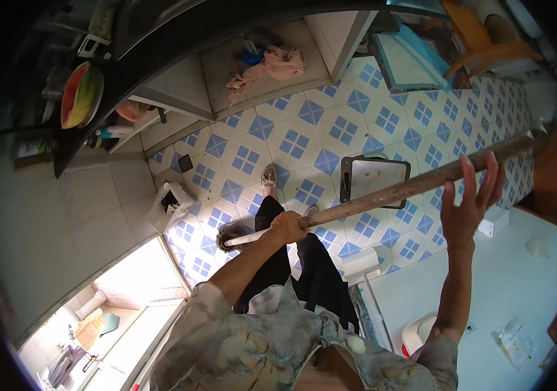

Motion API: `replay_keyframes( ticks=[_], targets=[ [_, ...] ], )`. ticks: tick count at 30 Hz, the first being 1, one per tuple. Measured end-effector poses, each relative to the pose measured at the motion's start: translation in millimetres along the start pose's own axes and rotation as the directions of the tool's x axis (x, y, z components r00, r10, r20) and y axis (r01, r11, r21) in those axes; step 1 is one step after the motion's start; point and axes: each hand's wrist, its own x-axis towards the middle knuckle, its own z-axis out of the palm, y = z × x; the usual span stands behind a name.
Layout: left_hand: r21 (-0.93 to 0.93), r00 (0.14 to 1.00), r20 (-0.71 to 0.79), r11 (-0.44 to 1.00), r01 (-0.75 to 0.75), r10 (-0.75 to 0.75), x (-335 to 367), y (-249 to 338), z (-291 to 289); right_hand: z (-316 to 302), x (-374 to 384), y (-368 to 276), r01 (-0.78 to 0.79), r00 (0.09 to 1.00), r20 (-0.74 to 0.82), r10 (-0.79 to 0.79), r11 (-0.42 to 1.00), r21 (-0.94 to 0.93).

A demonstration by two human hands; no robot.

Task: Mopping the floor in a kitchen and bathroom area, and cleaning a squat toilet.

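Note:
A long wooden-handled mop (383,195) slants across the picture, its dark shaggy head (229,236) low on the floor beside my legs. My left hand (288,228) is closed round the lower part of the handle. Higher up, my right hand (471,195) has its fingers stretched and spread, and they lie across the thick upper part of the handle. I cannot see the handle's far end clearly, as it runs into the dark right rim.
Blue-and-white tiles (295,144) cover the floor. A black-rimmed tray (376,177) lies ahead, a white plastic bag (171,205) at left. Pink cloth (282,63) sits in an open cabinet, cut watermelon (82,94) on the counter. A white table (480,280) stands at right.

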Motion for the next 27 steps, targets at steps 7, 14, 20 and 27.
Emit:
replay_keyframes(
  ticks=[7, 14, 20, 27],
  targets=[
    [0.102, 0.994, 0.038, 0.989, -0.105, 0.102, 3, 42, 21, -64, -29, 43, -0.083, 0.996, -0.015, 0.083, 0.948, -0.308],
    [0.151, 0.937, 0.169, 0.931, -0.332, 0.306, -13, 93, 30, -132, -78, 92, -0.204, 0.974, 0.021, 0.226, 0.911, -0.36],
    [0.129, 0.807, 0.265, 0.81, -0.572, 0.528, -19, 161, 25, -220, -154, 156, -0.212, 0.891, 0.226, 0.394, 0.801, -0.561],
    [0.135, 0.677, 0.375, 0.685, -0.716, 0.633, -15, 173, 5, -257, -278, 171, -0.276, 0.552, 0.567, 0.611, 0.776, -0.566]
  ],
)
